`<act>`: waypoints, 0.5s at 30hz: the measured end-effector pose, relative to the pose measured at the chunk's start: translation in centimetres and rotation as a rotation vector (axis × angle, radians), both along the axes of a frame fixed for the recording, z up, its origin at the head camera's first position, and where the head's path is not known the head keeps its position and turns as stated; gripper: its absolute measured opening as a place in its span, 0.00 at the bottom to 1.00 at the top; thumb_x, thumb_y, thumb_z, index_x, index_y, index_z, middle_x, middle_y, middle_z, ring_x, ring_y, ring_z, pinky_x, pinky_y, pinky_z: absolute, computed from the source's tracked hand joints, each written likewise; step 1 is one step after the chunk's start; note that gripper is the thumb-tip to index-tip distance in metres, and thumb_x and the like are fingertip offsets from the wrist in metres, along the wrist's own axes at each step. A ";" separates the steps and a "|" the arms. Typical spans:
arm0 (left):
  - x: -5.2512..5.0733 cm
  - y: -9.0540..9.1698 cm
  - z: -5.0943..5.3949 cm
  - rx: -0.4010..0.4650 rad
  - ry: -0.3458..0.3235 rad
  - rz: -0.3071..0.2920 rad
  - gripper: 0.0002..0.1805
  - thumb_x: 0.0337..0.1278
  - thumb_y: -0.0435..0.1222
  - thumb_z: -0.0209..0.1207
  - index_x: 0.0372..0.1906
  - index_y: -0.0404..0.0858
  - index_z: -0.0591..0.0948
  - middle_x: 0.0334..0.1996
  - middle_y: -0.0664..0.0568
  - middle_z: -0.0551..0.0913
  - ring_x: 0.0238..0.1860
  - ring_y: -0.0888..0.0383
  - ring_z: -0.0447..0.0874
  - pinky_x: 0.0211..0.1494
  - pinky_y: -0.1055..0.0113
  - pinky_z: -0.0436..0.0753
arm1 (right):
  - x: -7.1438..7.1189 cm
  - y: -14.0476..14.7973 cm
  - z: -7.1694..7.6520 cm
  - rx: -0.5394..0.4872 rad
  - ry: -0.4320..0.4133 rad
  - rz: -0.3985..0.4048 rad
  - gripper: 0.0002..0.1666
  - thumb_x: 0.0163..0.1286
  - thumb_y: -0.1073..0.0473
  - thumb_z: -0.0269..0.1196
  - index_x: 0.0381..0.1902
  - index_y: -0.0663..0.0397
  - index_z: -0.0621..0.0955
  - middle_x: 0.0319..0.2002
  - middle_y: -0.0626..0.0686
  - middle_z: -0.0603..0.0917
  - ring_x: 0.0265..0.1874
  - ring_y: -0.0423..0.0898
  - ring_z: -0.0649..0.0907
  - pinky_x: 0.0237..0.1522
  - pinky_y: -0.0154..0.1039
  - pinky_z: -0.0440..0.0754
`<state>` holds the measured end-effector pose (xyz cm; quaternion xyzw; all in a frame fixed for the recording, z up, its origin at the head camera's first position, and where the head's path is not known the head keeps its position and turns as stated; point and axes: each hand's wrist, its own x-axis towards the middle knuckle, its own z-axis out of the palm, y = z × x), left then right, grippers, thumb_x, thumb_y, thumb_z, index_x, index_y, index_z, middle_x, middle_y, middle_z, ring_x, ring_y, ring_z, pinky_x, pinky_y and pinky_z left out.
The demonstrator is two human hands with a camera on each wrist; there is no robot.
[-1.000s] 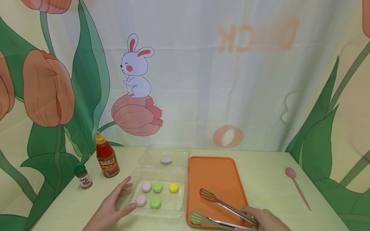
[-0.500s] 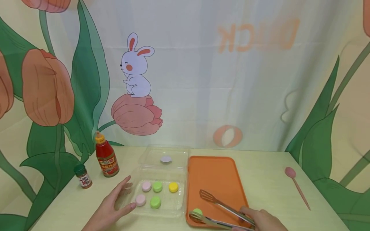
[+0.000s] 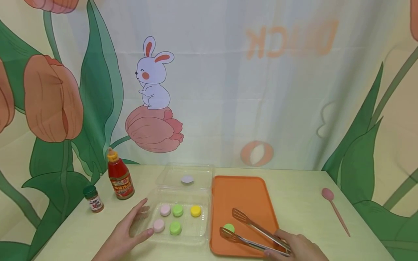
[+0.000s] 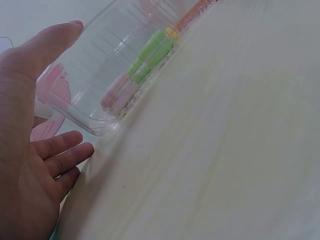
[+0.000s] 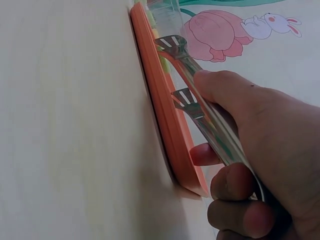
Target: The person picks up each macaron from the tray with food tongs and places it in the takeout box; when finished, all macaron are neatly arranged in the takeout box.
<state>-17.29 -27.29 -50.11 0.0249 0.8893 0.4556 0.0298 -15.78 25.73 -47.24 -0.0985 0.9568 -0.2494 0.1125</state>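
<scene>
My right hand [image 3: 298,247] grips metal tongs [image 3: 259,247], their tips spread over the orange tray [image 3: 243,192]. One green macaron [image 3: 229,228] lies on the tray beside the nearer tip. In the right wrist view the right hand [image 5: 270,130] has thumb and fingers around the tongs [image 5: 220,132]. My left hand [image 3: 122,232], fingers spread, is at the left side of the clear container [image 3: 183,240], which holds pink, green and yellow macarons [image 3: 196,211]. The left wrist view shows the left hand [image 4: 30,145] around the container's corner; whether it touches cannot be told.
The container's clear lid [image 3: 169,177] lies folded back behind it, a small whitish oval piece [image 3: 187,179] on it. A red sauce bottle [image 3: 121,177] and a small green-capped jar [image 3: 94,200] stand at the left. A pink spoon [image 3: 336,208] lies at the right.
The tongs have moved slightly right and away from the tray's near edge. The green macaron has shifted from the tray's near left corner farther up and right. My left hand has barely moved.
</scene>
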 end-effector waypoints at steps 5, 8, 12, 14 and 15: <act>0.0 0.0 0.0 0.007 0.006 -0.005 0.58 0.68 0.61 0.73 0.92 0.54 0.53 0.82 0.41 0.72 0.82 0.34 0.70 0.81 0.28 0.70 | -0.1 0.2 -0.1 -0.010 0.008 0.017 0.30 0.73 0.29 0.72 0.52 0.47 0.86 0.27 0.42 0.79 0.27 0.44 0.78 0.29 0.41 0.75; -0.1 0.0 -0.1 0.008 0.012 -0.006 0.58 0.68 0.61 0.73 0.92 0.54 0.53 0.82 0.41 0.72 0.82 0.35 0.70 0.81 0.27 0.70 | -0.1 0.6 -0.1 -0.039 0.016 0.052 0.27 0.75 0.30 0.70 0.50 0.45 0.86 0.27 0.42 0.78 0.27 0.43 0.77 0.28 0.42 0.75; -0.1 -0.1 -0.1 0.005 0.017 -0.010 0.58 0.68 0.60 0.73 0.92 0.53 0.54 0.82 0.41 0.73 0.81 0.35 0.71 0.81 0.28 0.70 | 0.1 1.1 -0.1 -0.072 0.026 0.109 0.22 0.78 0.31 0.68 0.46 0.41 0.85 0.28 0.42 0.79 0.26 0.40 0.77 0.28 0.43 0.75; -0.1 -0.1 -0.1 0.004 0.020 -0.012 0.57 0.68 0.60 0.73 0.91 0.53 0.54 0.82 0.41 0.73 0.81 0.35 0.72 0.81 0.28 0.70 | 0.1 1.3 -0.2 -0.074 0.032 0.128 0.20 0.79 0.31 0.67 0.46 0.39 0.85 0.28 0.40 0.80 0.27 0.38 0.77 0.28 0.42 0.76; -0.1 -0.1 0.0 0.005 0.021 -0.012 0.57 0.68 0.60 0.73 0.91 0.53 0.54 0.82 0.41 0.73 0.81 0.35 0.72 0.81 0.28 0.70 | 0.0 1.3 -0.2 -0.077 0.033 0.137 0.19 0.80 0.32 0.66 0.45 0.38 0.84 0.28 0.40 0.79 0.27 0.37 0.77 0.28 0.42 0.76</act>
